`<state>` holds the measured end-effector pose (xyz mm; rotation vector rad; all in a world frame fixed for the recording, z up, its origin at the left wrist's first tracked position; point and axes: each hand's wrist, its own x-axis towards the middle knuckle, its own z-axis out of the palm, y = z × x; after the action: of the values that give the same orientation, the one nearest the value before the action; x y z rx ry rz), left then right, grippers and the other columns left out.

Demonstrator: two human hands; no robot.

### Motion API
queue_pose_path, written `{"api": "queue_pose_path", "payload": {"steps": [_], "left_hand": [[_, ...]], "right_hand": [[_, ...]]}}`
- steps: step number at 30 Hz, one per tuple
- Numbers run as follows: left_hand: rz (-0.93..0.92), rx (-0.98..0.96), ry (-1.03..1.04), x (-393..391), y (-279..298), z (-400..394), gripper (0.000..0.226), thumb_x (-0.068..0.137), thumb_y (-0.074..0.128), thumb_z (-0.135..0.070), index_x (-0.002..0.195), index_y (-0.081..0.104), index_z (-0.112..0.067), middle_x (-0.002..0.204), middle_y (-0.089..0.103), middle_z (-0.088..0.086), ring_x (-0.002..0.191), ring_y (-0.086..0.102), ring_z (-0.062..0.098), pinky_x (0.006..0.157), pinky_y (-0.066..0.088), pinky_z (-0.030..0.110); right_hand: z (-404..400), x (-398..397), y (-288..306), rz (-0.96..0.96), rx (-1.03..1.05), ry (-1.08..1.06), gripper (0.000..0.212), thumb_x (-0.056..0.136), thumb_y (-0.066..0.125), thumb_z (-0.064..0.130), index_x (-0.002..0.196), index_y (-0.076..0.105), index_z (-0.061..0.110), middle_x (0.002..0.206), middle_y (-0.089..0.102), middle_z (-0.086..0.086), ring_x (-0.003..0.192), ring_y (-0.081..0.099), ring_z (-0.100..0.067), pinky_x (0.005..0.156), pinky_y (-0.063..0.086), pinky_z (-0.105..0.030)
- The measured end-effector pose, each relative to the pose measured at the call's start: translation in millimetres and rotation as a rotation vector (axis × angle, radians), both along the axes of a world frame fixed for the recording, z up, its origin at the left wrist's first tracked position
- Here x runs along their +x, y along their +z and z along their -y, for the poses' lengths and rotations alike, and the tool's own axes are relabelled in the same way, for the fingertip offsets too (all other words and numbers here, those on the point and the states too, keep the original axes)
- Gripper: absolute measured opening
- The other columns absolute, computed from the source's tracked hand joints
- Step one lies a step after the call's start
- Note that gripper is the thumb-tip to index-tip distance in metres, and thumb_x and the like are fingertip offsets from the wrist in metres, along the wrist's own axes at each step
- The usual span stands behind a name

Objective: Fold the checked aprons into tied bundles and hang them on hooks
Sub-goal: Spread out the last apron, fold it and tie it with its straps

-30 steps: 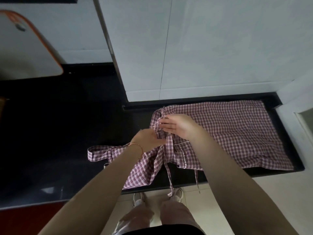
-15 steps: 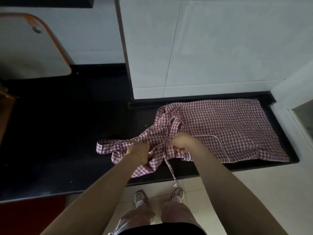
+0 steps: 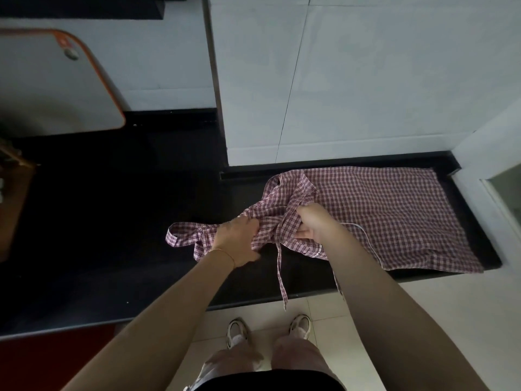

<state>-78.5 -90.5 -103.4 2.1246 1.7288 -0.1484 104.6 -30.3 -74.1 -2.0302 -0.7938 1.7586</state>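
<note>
Apron top now gathered between both fists, folding barely begun.
Since a second ago the hands have dropped from the bib: left hand (image 3: 238, 239) and right hand (image 3: 315, 225) each curl tight on bunched cloth. The apron (image 3: 394, 215), thin limp pink check, lies on the black counter (image 3: 112, 227); a strap (image 3: 282, 277) dangles.

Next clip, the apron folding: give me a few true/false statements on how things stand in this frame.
1. Both hands grip the checked apron. True: left hand, right hand.
2. The apron hangs on a hook. False: it lies on the black counter.
3. A strap dangles over the counter's front edge. True.
4. The apron is a tied bundle. False: its right part lies spread flat.
</note>
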Motion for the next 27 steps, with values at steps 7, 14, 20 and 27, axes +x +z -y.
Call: {"api": "queue_pose_path", "payload": {"steps": [7, 14, 20, 27], "left_hand": [[0.327, -0.164, 0.314, -18.7, 9.4, -36.4, 0.013, 0.090, 0.057, -0.020, 0.094, 0.068, -0.027, 0.089, 0.066, -0.008, 0.076, 0.063, 0.009, 0.062, 0.047, 0.020], [0.039, 0.313, 0.389, -11.3, 31.2, -58.0, 0.013, 0.090, 0.052, -0.004, 0.096, 0.055, -0.015, 0.090, 0.057, 0.003, 0.072, 0.052, 0.019, 0.059, 0.040, 0.029], [0.406, -0.144, 0.325, -10.0, 5.9, -33.2, 0.031, 0.088, 0.063, -0.056, 0.100, 0.066, -0.027, 0.108, 0.065, -0.008, 0.098, 0.060, 0.012, 0.087, 0.052, 0.035], [0.439, -0.187, 0.362, -19.7, -0.9, -14.1, 0.039, 0.083, 0.075, -0.030, 0.119, 0.063, -0.020, 0.110, 0.066, -0.004, 0.100, 0.063, 0.016, 0.090, 0.052, 0.030]], "right_hand": [[-1.2, 9.3, 8.8, 0.075, -0.006, 0.059, 0.045, 0.107, 0.040, 0.014, 0.152, 0.032, 0.008, 0.093, 0.063, -0.010, 0.076, 0.068, -0.025, 0.052, 0.058, -0.033], [-0.8, 17.5, 18.4, -0.122, -0.013, 0.067, 0.034, 0.107, 0.043, 0.020, 0.136, 0.050, 0.002, 0.107, 0.072, -0.016, 0.088, 0.073, -0.029, 0.062, 0.059, -0.036], [-0.8, 17.4, 25.1, -0.381, -0.034, -0.124, 0.025, 0.107, 0.042, 0.017, 0.108, 0.061, 0.001, 0.088, 0.076, -0.012, 0.079, 0.074, -0.023, 0.061, 0.058, -0.032], [-7.4, -4.3, 28.1, -0.604, 0.018, -0.443, 0.023, 0.107, 0.040, 0.013, 0.111, 0.058, -0.002, 0.093, 0.072, -0.016, 0.089, 0.071, -0.027, 0.061, 0.060, -0.034]]}}
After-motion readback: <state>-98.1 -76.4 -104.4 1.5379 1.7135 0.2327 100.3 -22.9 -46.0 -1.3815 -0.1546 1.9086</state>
